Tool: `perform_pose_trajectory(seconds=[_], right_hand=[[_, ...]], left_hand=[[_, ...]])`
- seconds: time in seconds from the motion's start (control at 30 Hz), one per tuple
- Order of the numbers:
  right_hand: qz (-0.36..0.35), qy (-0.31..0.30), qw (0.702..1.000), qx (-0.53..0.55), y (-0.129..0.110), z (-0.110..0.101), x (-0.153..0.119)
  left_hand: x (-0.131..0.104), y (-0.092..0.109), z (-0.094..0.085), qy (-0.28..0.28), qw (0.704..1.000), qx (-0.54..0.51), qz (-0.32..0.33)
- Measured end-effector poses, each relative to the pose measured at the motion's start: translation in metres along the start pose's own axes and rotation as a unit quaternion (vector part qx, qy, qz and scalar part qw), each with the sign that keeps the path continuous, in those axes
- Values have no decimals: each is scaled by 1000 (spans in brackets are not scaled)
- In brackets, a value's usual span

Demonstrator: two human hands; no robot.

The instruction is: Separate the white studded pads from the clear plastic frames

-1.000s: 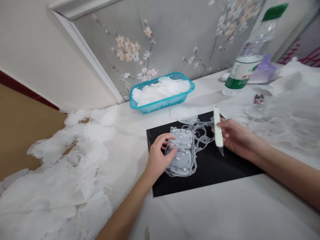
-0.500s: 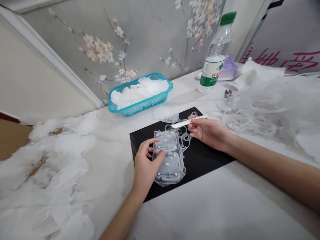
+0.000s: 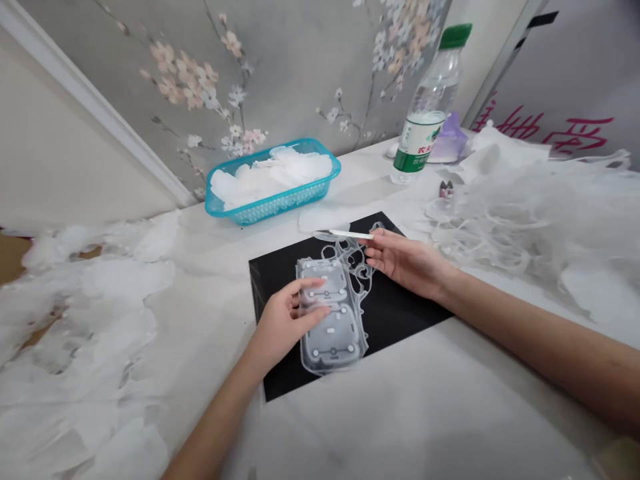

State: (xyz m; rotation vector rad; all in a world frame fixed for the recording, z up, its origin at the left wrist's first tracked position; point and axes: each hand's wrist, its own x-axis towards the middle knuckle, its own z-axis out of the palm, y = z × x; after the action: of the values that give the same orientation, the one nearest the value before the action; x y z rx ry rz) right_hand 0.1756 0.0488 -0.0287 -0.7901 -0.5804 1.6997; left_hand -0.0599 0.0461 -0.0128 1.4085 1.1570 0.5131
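Observation:
My left hand point(image 3: 290, 319) grips the left side of a translucent plastic piece point(image 3: 337, 340), with thumb and forefinger lying over its top. The piece has two rounded panels with small white pegs and slots. It rests on a black mat point(image 3: 400, 297). Thin, curly clear plastic trimmings point(image 3: 361, 270) trail along its right and far side. My right hand point(image 3: 407, 260) pinches a slim white-handled craft knife point(image 3: 353, 235) above the trimmings. Its thin tip points left, over the mat's far edge; whether it touches anything I cannot tell.
Behind the mat stands a blue basket point(image 3: 280, 200) full of white pieces. A green-capped water bottle point(image 3: 423, 127) is at the back right, near a purple packet point(image 3: 450, 140). Tangled plastic scraps point(image 3: 525, 220) pile up at right, and whitish sheets point(image 3: 85, 347) at left.
My right hand has drawn the knife away from the piece's far edge, and its tip now points further left and up. My left hand still holds the piece, its fingers slightly shifted.

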Motion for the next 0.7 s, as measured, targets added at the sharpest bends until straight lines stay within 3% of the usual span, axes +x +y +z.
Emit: perform_pose_trajectory(seconds=[0.13,0.3,0.47,0.7], right_hand=[[-31,-29,997,-62,-1,3,-5],[-84,-56,984,-146,-4,12,-14],[-141,-103,940,-294,-3,23,-27],[-209,-137,880,-403,-3,28,-34]], left_hand=[[-1,-2,6,62,997,36,29],[1,-6,3,66,997,5,41],[2,-10,0,61,997,-24,28],[3,-5,1,74,996,-52,7]])
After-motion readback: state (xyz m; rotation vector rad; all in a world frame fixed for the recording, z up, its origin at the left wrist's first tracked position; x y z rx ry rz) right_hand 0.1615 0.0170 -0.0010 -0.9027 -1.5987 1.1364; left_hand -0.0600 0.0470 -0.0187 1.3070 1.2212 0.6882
